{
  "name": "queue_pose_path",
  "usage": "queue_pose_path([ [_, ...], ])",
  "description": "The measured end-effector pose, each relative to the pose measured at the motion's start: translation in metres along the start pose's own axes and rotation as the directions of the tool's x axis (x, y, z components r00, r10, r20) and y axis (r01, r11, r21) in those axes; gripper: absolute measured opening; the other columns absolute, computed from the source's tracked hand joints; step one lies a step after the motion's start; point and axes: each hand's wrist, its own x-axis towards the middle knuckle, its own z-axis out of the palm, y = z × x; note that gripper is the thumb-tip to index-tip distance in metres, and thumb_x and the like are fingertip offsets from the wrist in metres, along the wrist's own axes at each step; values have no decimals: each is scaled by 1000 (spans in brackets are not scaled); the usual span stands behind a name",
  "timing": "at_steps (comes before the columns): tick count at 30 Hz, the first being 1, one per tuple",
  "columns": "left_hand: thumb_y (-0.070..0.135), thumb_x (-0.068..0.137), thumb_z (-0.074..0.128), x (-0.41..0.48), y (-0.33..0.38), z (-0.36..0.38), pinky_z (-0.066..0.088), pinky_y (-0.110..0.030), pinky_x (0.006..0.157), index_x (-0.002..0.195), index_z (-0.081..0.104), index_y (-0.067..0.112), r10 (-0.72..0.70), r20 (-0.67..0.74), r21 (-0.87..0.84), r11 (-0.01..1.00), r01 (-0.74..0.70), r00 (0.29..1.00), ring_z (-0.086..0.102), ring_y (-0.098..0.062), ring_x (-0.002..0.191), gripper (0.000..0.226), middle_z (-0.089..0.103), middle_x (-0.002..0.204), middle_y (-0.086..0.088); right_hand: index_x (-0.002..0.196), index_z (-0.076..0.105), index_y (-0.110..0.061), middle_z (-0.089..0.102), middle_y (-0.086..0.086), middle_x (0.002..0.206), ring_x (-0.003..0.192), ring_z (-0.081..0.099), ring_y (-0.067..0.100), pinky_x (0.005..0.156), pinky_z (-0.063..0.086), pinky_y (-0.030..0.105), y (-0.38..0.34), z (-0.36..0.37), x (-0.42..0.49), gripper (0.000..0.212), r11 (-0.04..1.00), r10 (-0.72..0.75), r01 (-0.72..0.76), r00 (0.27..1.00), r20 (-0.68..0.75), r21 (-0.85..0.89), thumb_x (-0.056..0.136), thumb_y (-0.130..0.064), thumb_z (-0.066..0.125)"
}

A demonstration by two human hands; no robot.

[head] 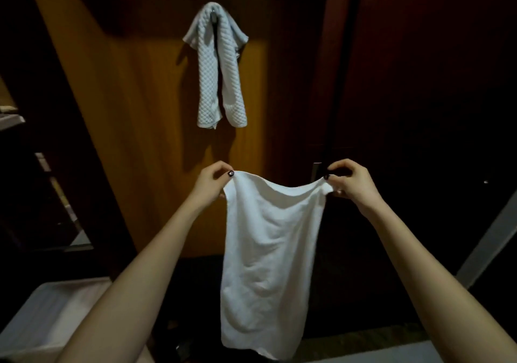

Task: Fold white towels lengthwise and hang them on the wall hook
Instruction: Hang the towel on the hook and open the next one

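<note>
A plain white towel (268, 259) hangs straight down in front of me, spread between both hands. My left hand (211, 182) pinches its top left corner and my right hand (351, 182) pinches its top right corner. The top edge sags a little between them. Higher up, a textured white towel (216, 66) is draped over the wall hook (213, 15) on the wooden panel, its two ends hanging side by side. The hook is mostly covered by that towel.
The wooden wall panel (140, 110) is lit in the middle; a dark door or wardrobe (419, 83) stands to its right. A pale flat surface (47, 315) lies at the lower left and dim shelves (42, 166) at the far left.
</note>
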Motion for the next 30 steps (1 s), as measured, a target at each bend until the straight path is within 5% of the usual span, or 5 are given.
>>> queue_pose_path([
  [5,12,92,59,5,24,0,42,-13,44,84,66,23,1,-144,-163,986,-25,990,56,4,55,15,62,62,14,83,66,-3,63,9,71,62,65,11,58,52,18,-43,42,-1,7,979,-84,22,948,307,202,85,4,66],
  [11,2,90,57,9,42,-3,50,-19,58,102,60,22,-62,3,-361,931,59,998,63,-7,73,23,67,75,4,98,66,-5,75,8,86,82,73,16,69,54,18,-75,72,-1,22,976,-212,169,868,450,135,79,3,73],
  [15,4,90,60,8,48,-8,51,-20,60,103,61,19,-17,31,-318,948,26,999,66,-8,76,19,70,88,0,106,65,-6,75,7,95,92,72,15,83,57,24,-89,86,-3,28,969,-238,238,801,549,73,80,2,73],
  [20,3,85,68,2,54,-14,51,-19,57,86,67,18,-12,-3,-416,909,10,1000,66,-8,71,15,71,81,-1,88,67,-6,74,9,78,76,74,20,66,58,24,-100,98,-5,4,953,-301,271,832,466,132,87,-3,67],
  [30,7,83,70,-9,65,-20,52,-18,58,87,71,18,16,13,-492,870,-7,1000,69,-10,74,12,74,83,-2,83,69,-16,72,3,68,63,70,16,56,53,23,-107,102,-10,11,896,-394,444,797,458,-1,92,-18,64],
])
